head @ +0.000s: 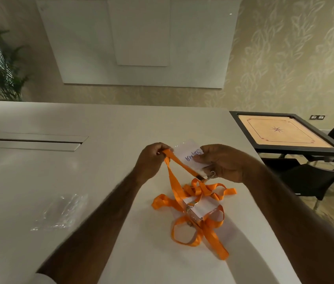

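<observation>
My left hand point(151, 160) pinches an orange lanyard strap point(179, 163) above the white table point(100, 124). My right hand point(221, 162) holds a clear badge holder with a white handwritten card point(189, 154) in it. The strap runs down to a metal clip point(211, 174) at the badge's lower edge. On the table below lies a pile of more orange lanyards point(201, 228) tangled around other badge holders point(199, 208).
Clear plastic sleeves point(59, 210) lie on the table to the left. A recessed cable slot point(31, 141) sits at the far left. A carrom board point(285, 132) on a stand and black chairs point(313, 181) stand to the right of the table.
</observation>
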`<state>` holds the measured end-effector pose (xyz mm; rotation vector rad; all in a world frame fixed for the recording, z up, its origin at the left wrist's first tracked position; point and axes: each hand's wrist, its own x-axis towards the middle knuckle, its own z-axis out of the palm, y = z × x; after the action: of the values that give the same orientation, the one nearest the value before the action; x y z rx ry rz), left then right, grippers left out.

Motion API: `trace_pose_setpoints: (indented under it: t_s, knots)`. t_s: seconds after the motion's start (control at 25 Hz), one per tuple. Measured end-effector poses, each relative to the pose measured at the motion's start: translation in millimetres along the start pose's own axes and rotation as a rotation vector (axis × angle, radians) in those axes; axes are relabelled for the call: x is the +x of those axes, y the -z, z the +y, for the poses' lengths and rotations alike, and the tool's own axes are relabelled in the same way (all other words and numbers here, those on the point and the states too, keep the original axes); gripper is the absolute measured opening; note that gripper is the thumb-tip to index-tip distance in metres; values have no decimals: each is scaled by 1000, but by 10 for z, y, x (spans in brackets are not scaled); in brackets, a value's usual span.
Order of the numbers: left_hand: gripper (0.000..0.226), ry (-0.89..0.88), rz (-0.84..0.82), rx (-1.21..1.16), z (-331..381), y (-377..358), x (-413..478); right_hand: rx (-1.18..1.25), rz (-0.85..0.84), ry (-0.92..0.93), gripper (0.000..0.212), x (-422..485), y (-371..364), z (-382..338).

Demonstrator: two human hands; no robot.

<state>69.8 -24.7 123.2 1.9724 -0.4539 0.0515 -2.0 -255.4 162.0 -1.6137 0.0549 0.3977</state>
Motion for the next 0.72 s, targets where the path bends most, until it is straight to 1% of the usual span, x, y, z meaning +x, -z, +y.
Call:
trace_pose_setpoints:
  t_s: [0.08, 0.16, 0.24, 0.32, 0.4, 0.44, 0.52, 0.64, 0.72]
  knots:
    - [29, -4, -34, -89, 112, -18, -6, -57, -10, -62, 21, -10, 48, 23]
    - [28, -10, -75, -138, 192, -83, -37, -101, -67, -125, 17, -28, 49, 30]
    - [27, -8, -77, -170, 246, -135, -69, -114, -116, -147, 18, -60, 31, 23]
    - [22, -35, -67, -136, 264, -137, -64, -70, -136, -79, 29, -107, 22, -24]
    - [15, -77, -124, -119, 281, -114, -67, -7, -110, 64, 42, -168, 34, -121]
    - [17, -72, -136, -156, 318, -105, -81, 13, -82, 144, 44, -203, 39, -183]
    - [19, -115, -92, -185, 435, -97, -110, 47, -4, 276, 43, -237, 48, -306]
    - [16, -261, -38, -197, 665, -110, -131, 137, 66, 356, 44, -227, 21, -467]
    - [23, -312, 41, -202, 826, -108, -127, 206, 55, 351, 46, -234, -27, -556]
